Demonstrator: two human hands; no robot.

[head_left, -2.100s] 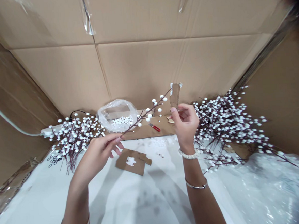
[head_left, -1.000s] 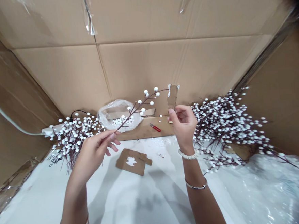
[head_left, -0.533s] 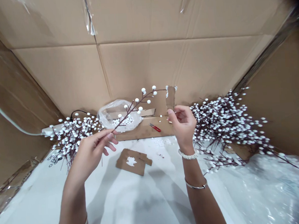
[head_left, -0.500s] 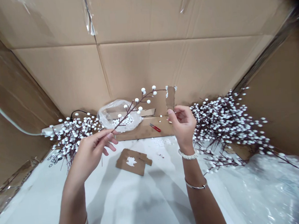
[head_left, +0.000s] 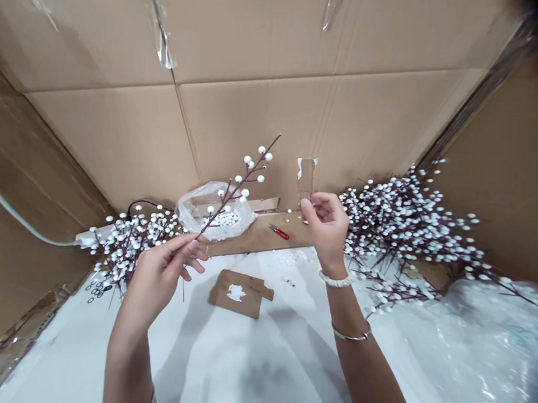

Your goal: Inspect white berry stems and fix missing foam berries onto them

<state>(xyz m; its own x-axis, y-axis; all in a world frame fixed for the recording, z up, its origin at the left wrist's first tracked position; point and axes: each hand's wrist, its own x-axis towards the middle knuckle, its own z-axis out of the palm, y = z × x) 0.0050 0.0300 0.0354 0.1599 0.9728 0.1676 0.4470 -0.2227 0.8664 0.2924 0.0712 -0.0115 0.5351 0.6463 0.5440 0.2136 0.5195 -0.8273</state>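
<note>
Left hand [head_left: 161, 276]: fingers and thumb closed on the lower stem of a dark-brown artificial branch with round white foam berries [head_left: 236, 194], tip tilted up and to the right, above the table. Right hand [head_left: 326, 225]: thumb and fingers pinched together on the lower end of a narrow upright cardboard strip [head_left: 306, 177].

Just past the left hand, a clear plastic bag of white foam balls [head_left: 214, 211] at the left end of a long cardboard piece [head_left: 262, 237], along the far edge of the white-covered table [head_left: 262, 361]. On that piece, red-handled snips [head_left: 279, 231]. Nearer the middle, a flat cardboard cutout with a white patch [head_left: 236, 293]. Toward the far right corner, a large heap of white-berried branches [head_left: 404, 235]; toward the far left corner, a smaller heap of white-berried branches [head_left: 134, 251]. By the left edge, black rubber rings [head_left: 98, 290]; along the right edge, crumpled clear plastic sheeting [head_left: 486, 340].
</note>
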